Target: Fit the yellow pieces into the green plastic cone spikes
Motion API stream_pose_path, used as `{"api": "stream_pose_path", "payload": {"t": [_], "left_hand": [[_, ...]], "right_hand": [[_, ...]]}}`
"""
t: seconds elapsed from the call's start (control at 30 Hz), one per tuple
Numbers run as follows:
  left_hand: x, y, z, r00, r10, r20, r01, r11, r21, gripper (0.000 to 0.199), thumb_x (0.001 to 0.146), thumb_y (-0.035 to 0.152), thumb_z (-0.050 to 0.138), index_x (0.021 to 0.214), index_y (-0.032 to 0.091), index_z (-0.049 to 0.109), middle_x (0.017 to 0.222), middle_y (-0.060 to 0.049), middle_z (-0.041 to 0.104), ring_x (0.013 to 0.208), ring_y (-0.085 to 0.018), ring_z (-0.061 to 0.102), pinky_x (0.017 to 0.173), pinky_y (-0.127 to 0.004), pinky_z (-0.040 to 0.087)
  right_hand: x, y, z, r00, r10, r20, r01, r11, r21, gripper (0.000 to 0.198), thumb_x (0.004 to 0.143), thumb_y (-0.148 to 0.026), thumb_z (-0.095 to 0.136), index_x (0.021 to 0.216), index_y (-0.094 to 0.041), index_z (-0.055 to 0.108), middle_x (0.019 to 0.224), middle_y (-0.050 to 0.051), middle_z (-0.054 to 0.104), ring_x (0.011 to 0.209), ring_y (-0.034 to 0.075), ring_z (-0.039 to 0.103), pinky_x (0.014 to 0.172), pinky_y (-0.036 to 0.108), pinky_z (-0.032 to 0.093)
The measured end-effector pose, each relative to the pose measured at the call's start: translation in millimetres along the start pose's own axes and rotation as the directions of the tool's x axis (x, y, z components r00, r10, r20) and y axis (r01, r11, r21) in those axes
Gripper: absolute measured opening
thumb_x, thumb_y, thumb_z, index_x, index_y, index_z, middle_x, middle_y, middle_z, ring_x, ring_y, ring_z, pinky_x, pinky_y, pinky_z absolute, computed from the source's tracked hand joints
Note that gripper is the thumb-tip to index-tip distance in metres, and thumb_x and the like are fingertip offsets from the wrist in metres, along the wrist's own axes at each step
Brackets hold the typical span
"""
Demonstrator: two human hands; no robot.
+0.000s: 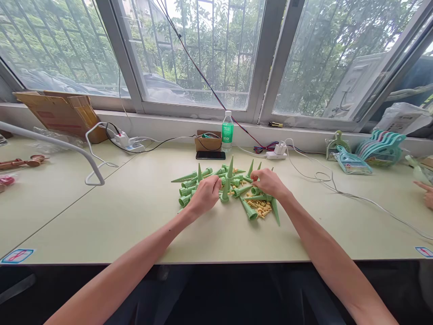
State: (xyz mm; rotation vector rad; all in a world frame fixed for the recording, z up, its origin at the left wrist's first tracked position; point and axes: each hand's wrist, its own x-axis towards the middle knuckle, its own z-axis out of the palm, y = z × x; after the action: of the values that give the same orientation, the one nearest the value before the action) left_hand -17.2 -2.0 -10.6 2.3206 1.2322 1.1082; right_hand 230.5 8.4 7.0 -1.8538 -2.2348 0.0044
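My left hand (207, 195) is closed, fingertips pressed together beside an upright green plastic spike (228, 183) with a flared base. What those fingertips hold, if anything, is too small to tell. On the other side my right hand (269, 183) pinches at the right part of the pile, and its fingertips hide whatever is between them. Around both hands lie several hollow green plastic spikes (249, 210), some on their sides and some point up. Small yellow plastic pieces (262, 208) are heaped under and among the spikes, mostly below my right hand.
Behind the pile are a phone (210, 155), a small cardboard box (208, 143) and a water bottle (227, 132). White cables (333, 183) cross the table's right side. Teal dustpan-like items (380, 149) stand far right, near another person's hand (424, 193). A lamp arm (67, 142) reaches in from the left.
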Motion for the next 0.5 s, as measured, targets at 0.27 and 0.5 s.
{"api": "stream_pose_path", "payload": {"t": [0.27, 0.5], "left_hand": [[-2.8, 0.9, -1.6, 0.999, -0.011, 0.05, 0.013, 0.999, -0.051, 0.005, 0.087, 0.021, 0.05, 0.09, 0.019, 0.053, 0.08, 0.0, 0.062, 0.05, -0.008, 0.048, 0.051, -0.023, 0.038], [-2.3, 0.9, -0.4, 0.998, -0.009, 0.064, 0.01, 1.0, -0.019, 0.005, 0.086, 0.02, 0.05, 0.086, 0.019, 0.055, 0.076, 0.001, 0.062, 0.052, -0.009, 0.048, 0.053, -0.024, 0.039]], "right_hand": [[1.7, 2.1, 4.0, 0.999, 0.0, 0.037, -0.001, 0.999, 0.033, 0.013, 0.081, -0.012, 0.063, 0.089, -0.021, 0.068, 0.089, 0.002, 0.072, 0.081, 0.016, 0.058, 0.058, 0.023, 0.029], [3.8, 5.6, 9.2, 0.999, -0.012, 0.041, 0.01, 0.998, 0.056, 0.018, 0.081, -0.011, 0.064, 0.095, -0.021, 0.068, 0.089, 0.003, 0.072, 0.082, 0.017, 0.059, 0.059, 0.023, 0.03]]}}
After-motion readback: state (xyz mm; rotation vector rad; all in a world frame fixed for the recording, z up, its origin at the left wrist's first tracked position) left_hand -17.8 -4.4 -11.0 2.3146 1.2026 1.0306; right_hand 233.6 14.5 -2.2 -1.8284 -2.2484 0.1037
